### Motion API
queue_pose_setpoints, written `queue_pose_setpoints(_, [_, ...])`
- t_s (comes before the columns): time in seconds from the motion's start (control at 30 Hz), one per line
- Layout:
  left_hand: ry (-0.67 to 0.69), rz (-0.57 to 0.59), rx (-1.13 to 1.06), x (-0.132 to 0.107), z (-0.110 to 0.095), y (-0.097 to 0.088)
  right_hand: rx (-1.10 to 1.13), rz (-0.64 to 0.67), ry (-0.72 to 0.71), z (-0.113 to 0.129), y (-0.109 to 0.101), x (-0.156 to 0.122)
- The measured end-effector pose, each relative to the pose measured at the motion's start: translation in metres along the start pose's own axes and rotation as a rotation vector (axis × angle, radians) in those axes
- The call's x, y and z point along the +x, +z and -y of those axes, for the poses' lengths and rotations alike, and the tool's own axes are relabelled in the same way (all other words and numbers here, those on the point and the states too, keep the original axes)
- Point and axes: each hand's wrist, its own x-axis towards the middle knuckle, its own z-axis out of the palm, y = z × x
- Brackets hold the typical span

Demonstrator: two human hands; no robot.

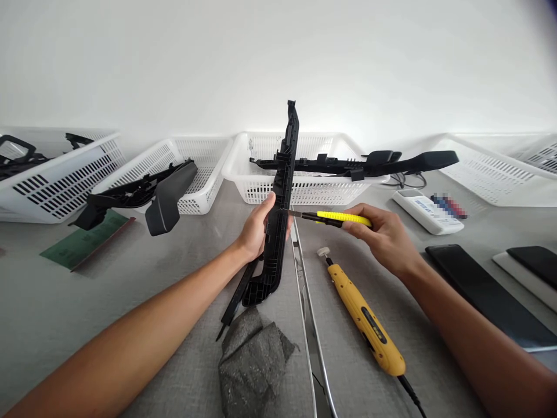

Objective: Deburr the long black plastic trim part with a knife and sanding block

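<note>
My left hand (256, 229) is wrapped round the middle of a long black plastic trim piece (278, 232), held nearly upright with its ribbed inner side facing me. In my right hand (383, 235) is a yellow and black utility knife (335, 218). Its blade points left and meets the trim piece's right edge near my left fingers; whether it cuts in, I cannot tell. Below the trim piece lie a thin black strip-like tool (237, 296) and a crumpled dark grey cloth (256, 366). A yellow rotary tool (365, 319) with a white tip rests beneath my right hand.
Behind stands a white basket (261, 188) with more black trim (322, 165) across it. Further left are another basket (204, 200) with trim parts and green sandpaper (87, 241). To the right lie a white box-shaped device (426, 212) and a black phone-like slab (487, 296). A metal-edged gap (308, 325) splits the table.
</note>
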Motion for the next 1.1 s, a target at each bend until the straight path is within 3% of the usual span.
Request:
queue_pose_setpoints(0.13, [0.030, 0.042, 0.096, -0.003, -0.001, 0.000, -0.043, -0.085, -0.027, -0.001, -0.002, 0.001])
queue_pose_setpoints(0.27, [0.036, 0.075, 0.135, -0.005, -0.002, 0.001, -0.104, -0.262, -0.069, -0.001, -0.001, 0.000])
queue_pose_setpoints(0.4, [0.029, 0.094, 0.153, -0.006, -0.002, 0.001, -0.196, -0.379, -0.175, -0.001, 0.003, -0.001])
queue_pose_setpoints(0.63, [0.060, 0.068, 0.109, -0.003, 0.002, -0.001, -0.137, -0.255, -0.198, 0.000, 0.002, -0.003])
queue_pose_setpoints(0.83, [0.096, 0.075, 0.179, -0.004, 0.002, -0.002, -0.068, -0.176, -0.043, 0.003, -0.006, -0.001])
queue_pose_setpoints(1.03, [0.055, 0.092, 0.228, -0.006, 0.001, -0.002, -0.147, -0.490, -0.122, -0.002, -0.006, 0.002])
queue_pose_setpoints(1.1, [0.038, 0.115, 0.240, -0.007, 0.000, -0.002, -0.182, -0.535, -0.154, -0.003, -0.004, 0.003])
